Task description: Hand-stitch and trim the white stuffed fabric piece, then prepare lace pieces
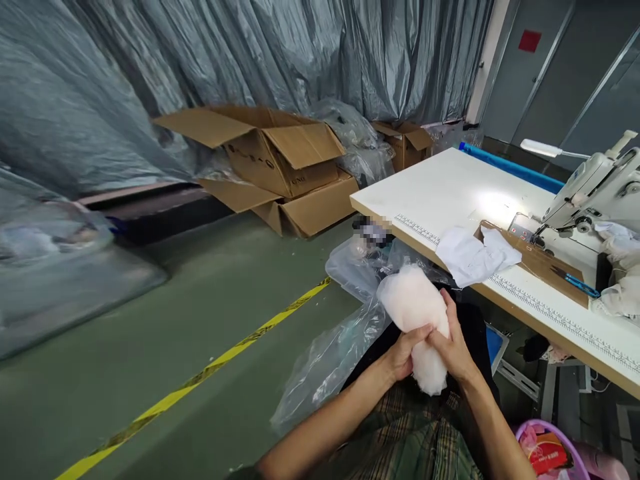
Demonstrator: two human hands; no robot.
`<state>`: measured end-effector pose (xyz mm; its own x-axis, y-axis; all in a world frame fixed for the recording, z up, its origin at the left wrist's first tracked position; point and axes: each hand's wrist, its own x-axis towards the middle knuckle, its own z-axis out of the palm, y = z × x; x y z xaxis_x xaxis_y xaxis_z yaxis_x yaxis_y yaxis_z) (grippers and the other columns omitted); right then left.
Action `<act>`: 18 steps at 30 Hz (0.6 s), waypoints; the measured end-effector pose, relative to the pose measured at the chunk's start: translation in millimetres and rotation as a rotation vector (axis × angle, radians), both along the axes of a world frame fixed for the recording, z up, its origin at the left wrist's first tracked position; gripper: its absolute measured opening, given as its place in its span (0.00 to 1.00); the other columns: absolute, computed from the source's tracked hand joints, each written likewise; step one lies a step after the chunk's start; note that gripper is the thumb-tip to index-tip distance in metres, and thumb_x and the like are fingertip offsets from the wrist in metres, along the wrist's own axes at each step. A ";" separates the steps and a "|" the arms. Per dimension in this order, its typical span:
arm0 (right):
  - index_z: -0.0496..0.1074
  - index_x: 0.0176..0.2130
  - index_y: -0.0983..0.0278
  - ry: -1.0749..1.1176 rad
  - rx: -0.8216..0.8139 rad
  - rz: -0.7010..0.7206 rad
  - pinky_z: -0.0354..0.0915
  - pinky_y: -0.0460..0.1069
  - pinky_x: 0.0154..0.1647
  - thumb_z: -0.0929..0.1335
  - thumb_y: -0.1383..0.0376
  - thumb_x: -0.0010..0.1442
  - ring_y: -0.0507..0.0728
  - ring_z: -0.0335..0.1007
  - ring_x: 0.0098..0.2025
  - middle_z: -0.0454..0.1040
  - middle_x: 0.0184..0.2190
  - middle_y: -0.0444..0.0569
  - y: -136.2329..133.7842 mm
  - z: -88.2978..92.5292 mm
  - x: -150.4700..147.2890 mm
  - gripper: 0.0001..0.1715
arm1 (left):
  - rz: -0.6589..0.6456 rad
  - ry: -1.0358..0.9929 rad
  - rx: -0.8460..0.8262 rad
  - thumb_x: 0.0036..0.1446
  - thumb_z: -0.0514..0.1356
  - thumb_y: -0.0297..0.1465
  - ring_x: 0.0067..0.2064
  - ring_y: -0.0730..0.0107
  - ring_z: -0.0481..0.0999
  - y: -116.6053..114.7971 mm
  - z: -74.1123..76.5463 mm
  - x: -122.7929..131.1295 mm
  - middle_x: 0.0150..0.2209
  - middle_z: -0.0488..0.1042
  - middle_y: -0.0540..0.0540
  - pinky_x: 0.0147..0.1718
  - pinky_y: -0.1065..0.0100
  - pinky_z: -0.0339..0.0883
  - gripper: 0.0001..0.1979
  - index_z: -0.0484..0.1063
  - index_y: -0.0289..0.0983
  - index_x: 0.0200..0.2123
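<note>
A soft, rounded white piece (416, 298), which looks like fluffy stuffing or a padded form, is held above my lap. My left hand (404, 353) grips its lower left side, with the thumb pressed across the front. On the right side my right hand (454, 340) is wrapped round it, its thumb meeting the left one near the middle. The fingers behind the piece are partly hidden. Beyond my right hand, a crumpled white cloth (475, 255) hangs over the edge of the white sewing table (440, 180).
A sewing machine (590, 180) stands on the table by a cardboard strip (565, 267) and blue-handled snips (575, 281). Clear plastic bags (335, 353) lie left of my legs. Open cardboard boxes (300, 180) stand by the silver curtain (280, 53). A pink basket (570, 437) is low right.
</note>
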<state>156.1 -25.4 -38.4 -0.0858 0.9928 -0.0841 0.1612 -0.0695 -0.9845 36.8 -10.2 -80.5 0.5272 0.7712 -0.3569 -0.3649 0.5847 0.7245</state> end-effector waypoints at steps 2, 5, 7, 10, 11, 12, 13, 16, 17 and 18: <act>0.46 0.72 0.59 -0.035 0.017 0.100 0.57 0.60 0.67 0.66 0.63 0.55 0.63 0.58 0.66 0.59 0.68 0.54 3.1 8.1 0.7 0.50 | -0.031 -0.126 0.045 0.43 0.68 0.52 0.50 0.51 0.79 -0.1 0.4 -2.3 0.42 0.80 0.39 0.42 0.59 0.74 0.34 0.71 0.36 0.49; 0.46 0.72 0.58 -0.079 0.063 0.209 0.44 0.60 0.73 0.65 0.68 0.50 0.61 0.41 0.74 0.46 0.73 0.49 5.9 18.6 -0.2 0.54 | -0.019 -0.285 0.078 0.43 0.70 0.48 0.52 0.52 0.78 -0.7 3.7 -5.4 0.46 0.80 0.40 0.49 0.58 0.72 0.33 0.73 0.38 0.50; 0.44 0.73 0.58 -0.090 0.047 0.255 0.39 0.61 0.73 0.64 0.69 0.49 0.60 0.35 0.75 0.42 0.74 0.47 7.9 22.9 -1.1 0.56 | 0.021 -0.327 0.046 0.44 0.71 0.44 0.53 0.52 0.77 -0.9 5.4 -7.0 0.49 0.79 0.40 0.53 0.58 0.69 0.31 0.74 0.37 0.50; 0.39 0.74 0.58 -0.099 0.018 0.270 0.40 0.64 0.73 0.65 0.66 0.55 0.61 0.38 0.75 0.45 0.74 0.50 11.1 23.4 0.6 0.54 | 0.147 -0.283 -0.069 0.41 0.73 0.39 0.47 0.53 0.79 0.1 7.0 -7.0 0.43 0.81 0.40 0.48 0.59 0.72 0.27 0.77 0.35 0.44; 0.38 0.74 0.58 -0.115 0.030 0.253 0.41 0.64 0.73 0.65 0.63 0.57 0.61 0.39 0.74 0.46 0.74 0.51 11.6 22.1 2.6 0.53 | 0.198 -0.248 -0.110 0.38 0.74 0.38 0.43 0.55 0.80 0.8 7.8 -6.3 0.39 0.81 0.41 0.45 0.61 0.73 0.25 0.78 0.34 0.41; 0.39 0.74 0.59 -0.145 0.054 0.222 0.41 0.64 0.73 0.66 0.61 0.58 0.62 0.39 0.74 0.46 0.73 0.52 11.6 20.4 5.7 0.52 | 0.243 -0.214 -0.142 0.36 0.75 0.37 0.39 0.56 0.80 1.8 8.9 -5.5 0.36 0.81 0.43 0.42 0.62 0.73 0.24 0.78 0.33 0.37; 0.42 0.73 0.60 -0.188 0.085 0.182 0.43 0.64 0.72 0.67 0.58 0.59 0.62 0.40 0.74 0.47 0.73 0.54 10.9 18.5 9.7 0.51 | 0.276 -0.188 -0.163 0.34 0.75 0.37 0.37 0.58 0.80 3.2 10.2 -4.8 0.33 0.81 0.44 0.40 0.63 0.73 0.22 0.78 0.33 0.35; 0.61 0.65 0.61 -0.370 0.222 0.036 0.60 0.63 0.64 0.66 0.54 0.63 0.64 0.61 0.65 0.60 0.66 0.59 5.4 14.9 26.0 0.35 | 0.319 -0.147 -0.178 0.34 0.74 0.36 0.35 0.58 0.79 10.6 14.4 -7.2 0.31 0.81 0.44 0.37 0.64 0.73 0.20 0.77 0.34 0.31; 0.66 0.60 0.61 -0.451 0.301 -0.039 0.66 0.62 0.58 0.66 0.54 0.64 0.63 0.69 0.57 0.67 0.60 0.59 3.5 15.4 31.9 0.29 | 0.332 -0.134 -0.175 0.34 0.74 0.36 0.35 0.58 0.79 14.5 15.7 -10.6 0.31 0.81 0.44 0.37 0.64 0.73 0.19 0.77 0.34 0.31; 0.69 0.56 0.62 -0.543 0.405 -0.138 0.70 0.61 0.52 0.66 0.55 0.64 0.62 0.73 0.49 0.71 0.52 0.58 2.1 17.1 37.6 0.23 | 0.346 -0.118 -0.172 0.33 0.73 0.36 0.33 0.59 0.79 19.2 17.3 -15.6 0.30 0.80 0.44 0.36 0.64 0.73 0.19 0.77 0.34 0.31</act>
<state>193.7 -23.3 -21.4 -0.0075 0.9537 0.3005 0.6547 0.2318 -0.7195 21.2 9.0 -63.2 0.2920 0.8446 -0.4488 -0.6367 0.5218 0.5677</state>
